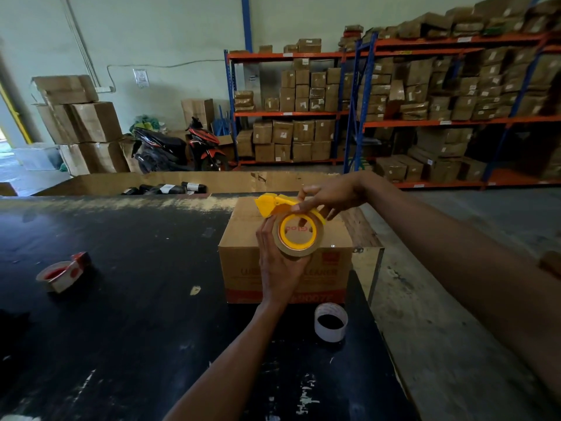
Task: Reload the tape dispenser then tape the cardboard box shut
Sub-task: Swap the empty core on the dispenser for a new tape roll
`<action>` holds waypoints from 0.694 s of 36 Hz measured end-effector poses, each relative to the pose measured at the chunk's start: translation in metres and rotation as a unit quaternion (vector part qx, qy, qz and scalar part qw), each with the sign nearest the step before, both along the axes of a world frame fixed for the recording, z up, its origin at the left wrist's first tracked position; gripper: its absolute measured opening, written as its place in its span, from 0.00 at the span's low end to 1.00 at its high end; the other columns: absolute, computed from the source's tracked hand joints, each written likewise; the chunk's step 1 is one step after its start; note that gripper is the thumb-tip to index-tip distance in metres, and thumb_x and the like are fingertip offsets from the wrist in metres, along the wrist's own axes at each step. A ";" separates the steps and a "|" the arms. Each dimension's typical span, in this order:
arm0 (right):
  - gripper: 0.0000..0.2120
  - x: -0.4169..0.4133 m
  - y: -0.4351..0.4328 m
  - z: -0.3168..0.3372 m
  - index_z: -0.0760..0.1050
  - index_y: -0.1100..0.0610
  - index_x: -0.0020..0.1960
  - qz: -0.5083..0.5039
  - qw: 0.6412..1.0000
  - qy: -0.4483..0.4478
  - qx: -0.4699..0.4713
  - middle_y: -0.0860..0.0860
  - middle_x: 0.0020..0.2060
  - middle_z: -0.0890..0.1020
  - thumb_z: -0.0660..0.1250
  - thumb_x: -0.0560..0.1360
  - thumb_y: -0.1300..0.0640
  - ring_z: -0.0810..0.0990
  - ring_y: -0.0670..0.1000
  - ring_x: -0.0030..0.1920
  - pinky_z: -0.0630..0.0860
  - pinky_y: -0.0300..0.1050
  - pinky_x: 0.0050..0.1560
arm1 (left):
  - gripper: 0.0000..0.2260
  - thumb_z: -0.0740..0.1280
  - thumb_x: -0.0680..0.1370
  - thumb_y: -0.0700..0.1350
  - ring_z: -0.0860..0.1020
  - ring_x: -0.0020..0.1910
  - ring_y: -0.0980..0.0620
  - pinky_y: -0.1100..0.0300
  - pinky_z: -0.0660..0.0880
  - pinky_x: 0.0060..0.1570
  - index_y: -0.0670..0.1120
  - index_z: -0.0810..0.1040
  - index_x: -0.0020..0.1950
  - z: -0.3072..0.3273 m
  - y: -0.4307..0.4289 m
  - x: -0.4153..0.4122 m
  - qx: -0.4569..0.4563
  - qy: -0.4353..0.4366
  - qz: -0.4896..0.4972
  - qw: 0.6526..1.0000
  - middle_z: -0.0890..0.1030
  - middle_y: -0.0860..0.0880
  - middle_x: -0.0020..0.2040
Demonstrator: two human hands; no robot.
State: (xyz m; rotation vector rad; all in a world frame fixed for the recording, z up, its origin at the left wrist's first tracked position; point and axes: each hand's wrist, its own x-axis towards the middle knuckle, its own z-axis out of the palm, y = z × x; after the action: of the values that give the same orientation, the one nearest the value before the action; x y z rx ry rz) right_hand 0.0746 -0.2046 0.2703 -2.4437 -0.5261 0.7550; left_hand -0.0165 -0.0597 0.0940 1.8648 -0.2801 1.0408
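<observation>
Red dispenser point(63, 273) lain near table's point(136, 299) left edge. Roll point(297, 235) in yellow dispenser point(274, 205) cupped by left hand point(280, 268) above box point(285, 262), near right edge. Tape end pinched by right hand point(324, 197); end best threaded flat toward blade.

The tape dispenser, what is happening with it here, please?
A person holds the yellow dispenser with a brown tape roll in it, above a cardboard box on the black table. The left hand grips the roll from below; the right hand works at the top. An empty core and a red dispenser lie on the table. No fresh tape shows on the box yet.
</observation>
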 end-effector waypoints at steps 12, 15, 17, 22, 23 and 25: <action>0.12 0.001 0.012 -0.004 0.72 0.47 0.50 0.028 0.989 -0.143 0.005 0.57 0.48 0.79 0.68 0.75 0.64 0.79 0.54 0.46 0.82 0.60 0.51 | 0.41 0.82 0.68 0.48 0.79 0.62 0.55 0.63 0.78 0.58 0.51 0.63 0.75 0.009 0.015 0.000 -0.046 0.059 -0.073 0.995 0.71 0.60 0.70; 0.12 0.003 0.006 -0.002 0.74 0.50 0.51 0.035 0.991 -0.130 -0.011 0.61 0.51 0.79 0.67 0.75 0.66 0.80 0.60 0.49 0.81 0.65 0.55 | 0.27 0.79 0.72 0.45 0.83 0.56 0.61 0.61 0.82 0.55 0.49 0.74 0.69 0.010 0.029 0.001 -0.016 0.066 -0.074 0.995 0.82 0.53 0.62; 0.13 0.005 0.002 -0.003 0.76 0.55 0.57 0.032 0.994 -0.105 -0.013 0.63 0.54 0.79 0.65 0.76 0.68 0.81 0.62 0.52 0.82 0.63 0.54 | 0.20 0.78 0.73 0.44 0.84 0.55 0.61 0.57 0.83 0.54 0.46 0.78 0.64 0.013 0.036 0.003 0.010 0.048 -0.078 0.996 0.84 0.50 0.60; 0.15 0.008 0.000 -0.007 0.73 0.63 0.60 0.011 0.997 -0.082 -0.002 0.60 0.45 0.78 0.66 0.74 0.67 0.78 0.57 0.44 0.80 0.61 0.56 | 0.20 0.79 0.73 0.44 0.85 0.55 0.59 0.63 0.81 0.55 0.42 0.80 0.62 0.019 0.041 0.008 0.061 0.011 -0.079 0.995 0.85 0.48 0.58; 0.13 0.008 -0.001 -0.007 0.74 0.63 0.58 0.010 0.997 -0.078 0.001 0.58 0.44 0.78 0.66 0.74 0.67 0.78 0.56 0.44 0.80 0.63 0.56 | 0.19 0.79 0.73 0.44 0.85 0.55 0.58 0.62 0.82 0.55 0.42 0.81 0.62 0.019 0.043 0.009 0.076 0.005 -0.078 0.994 0.85 0.48 0.58; 0.12 0.008 -0.002 -0.007 0.75 0.62 0.56 0.009 0.998 -0.068 0.002 0.58 0.43 0.77 0.66 0.73 0.67 0.78 0.56 0.43 0.80 0.64 0.56 | 0.17 0.78 0.74 0.43 0.84 0.54 0.57 0.60 0.82 0.55 0.41 0.82 0.61 0.019 0.046 0.013 0.106 -0.012 -0.069 0.992 0.85 0.47 0.57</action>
State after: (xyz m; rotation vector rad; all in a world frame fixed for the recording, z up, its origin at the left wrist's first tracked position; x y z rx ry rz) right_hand 0.0823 -0.2071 0.2634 -2.5023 -0.6023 0.5963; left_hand -0.0038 -0.0132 0.1130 1.9907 -0.5439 0.9698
